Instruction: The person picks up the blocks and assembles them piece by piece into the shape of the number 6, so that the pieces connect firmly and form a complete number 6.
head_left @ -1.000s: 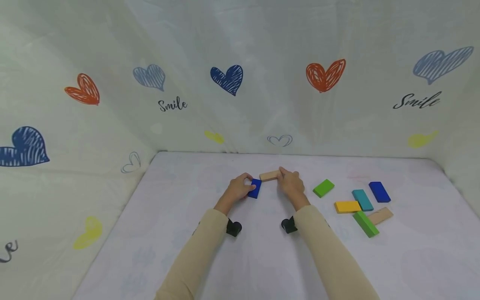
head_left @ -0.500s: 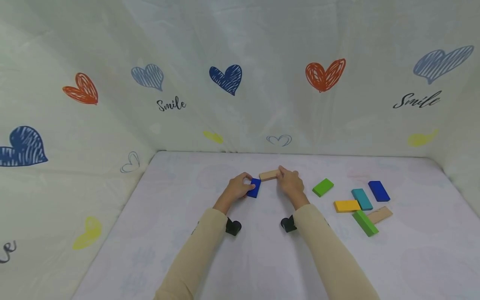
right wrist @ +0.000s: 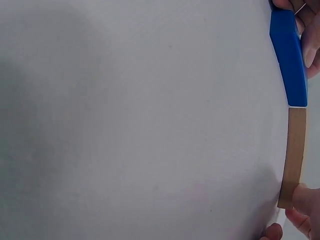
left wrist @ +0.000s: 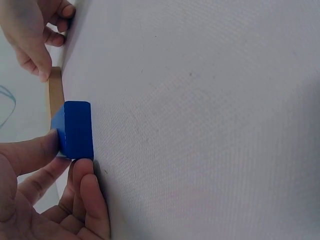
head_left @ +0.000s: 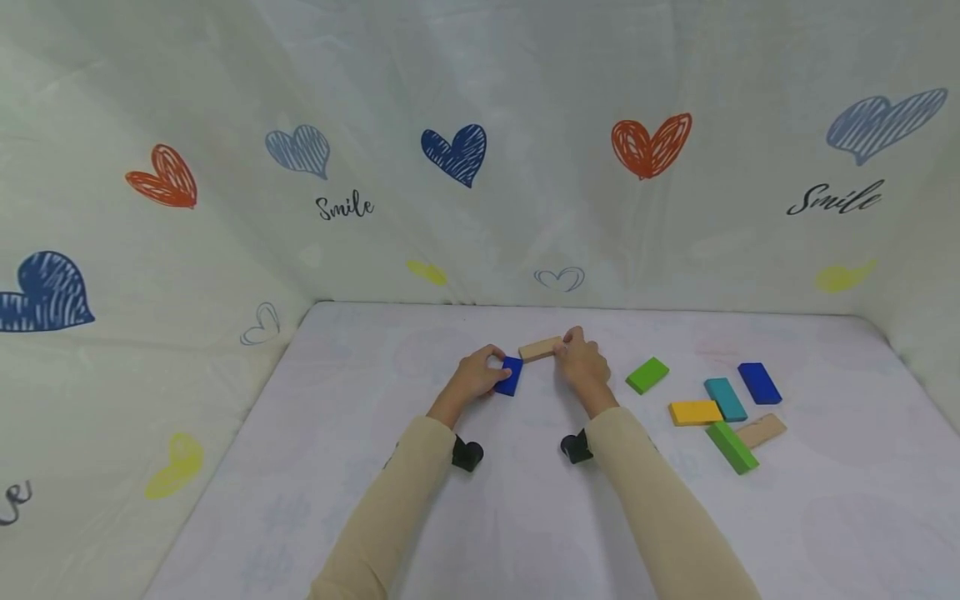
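Note:
My left hand (head_left: 476,375) pinches a dark blue block (head_left: 510,377), with the thumb on top and other fingers at its left side. In the left wrist view, the blue block (left wrist: 78,130) stays close to the white surface. A plain wooden block (head_left: 540,349) lies just beyond it, one end meeting or nearly meeting the blue block's far corner. My right hand (head_left: 583,364) holds the wooden block's right end with thumb and fingertip. In the right wrist view, the thumb (right wrist: 306,199) overlaps that end of the wooden block (right wrist: 294,150); part of the grip is hidden.
Right of my hands lie a green block (head_left: 647,376), a yellow block (head_left: 694,413), a teal block (head_left: 725,400) and another blue block (head_left: 759,383). A second green block (head_left: 732,447) touches or overlaps another wooden block (head_left: 762,431). A printed cloth backdrop (head_left: 525,233) rises behind.
My right index finger has lifted slightly at the wooden block's right end. The left hand and both held blocks look practically unmoved.

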`<action>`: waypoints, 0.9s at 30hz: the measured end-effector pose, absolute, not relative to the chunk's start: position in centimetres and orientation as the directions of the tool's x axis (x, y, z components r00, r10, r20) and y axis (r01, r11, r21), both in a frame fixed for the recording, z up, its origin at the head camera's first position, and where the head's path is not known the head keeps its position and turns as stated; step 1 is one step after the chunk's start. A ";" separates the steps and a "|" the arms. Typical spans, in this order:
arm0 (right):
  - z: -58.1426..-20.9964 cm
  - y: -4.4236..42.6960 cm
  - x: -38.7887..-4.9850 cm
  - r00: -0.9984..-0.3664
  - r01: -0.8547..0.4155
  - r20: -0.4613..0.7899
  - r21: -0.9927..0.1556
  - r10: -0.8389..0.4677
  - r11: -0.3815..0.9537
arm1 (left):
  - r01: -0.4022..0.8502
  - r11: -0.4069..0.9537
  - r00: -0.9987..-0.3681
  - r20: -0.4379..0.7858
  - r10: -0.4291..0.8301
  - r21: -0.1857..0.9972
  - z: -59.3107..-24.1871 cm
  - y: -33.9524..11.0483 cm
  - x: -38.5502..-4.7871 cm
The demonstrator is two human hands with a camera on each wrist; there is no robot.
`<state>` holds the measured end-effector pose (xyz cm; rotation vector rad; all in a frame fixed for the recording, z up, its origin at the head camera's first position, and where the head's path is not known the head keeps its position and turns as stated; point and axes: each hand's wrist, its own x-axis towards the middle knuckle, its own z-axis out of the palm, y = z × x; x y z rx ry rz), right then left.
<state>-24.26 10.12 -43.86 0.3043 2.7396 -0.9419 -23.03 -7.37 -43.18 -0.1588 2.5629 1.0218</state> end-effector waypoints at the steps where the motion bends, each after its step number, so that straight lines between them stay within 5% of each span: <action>1: -43.9 10.1 -24.2 -0.954 0.263 -0.275 -0.573 0.121 0.776 | -0.239 0.730 -0.923 -0.384 0.033 0.640 -43.2 -7.4 -23.0; 27: -44.3 9.6 -24.6 -0.960 0.244 -0.253 -0.536 0.123 0.808 | -0.223 0.763 -0.914 -0.401 0.052 0.607 -43.3 -7.5 -23.5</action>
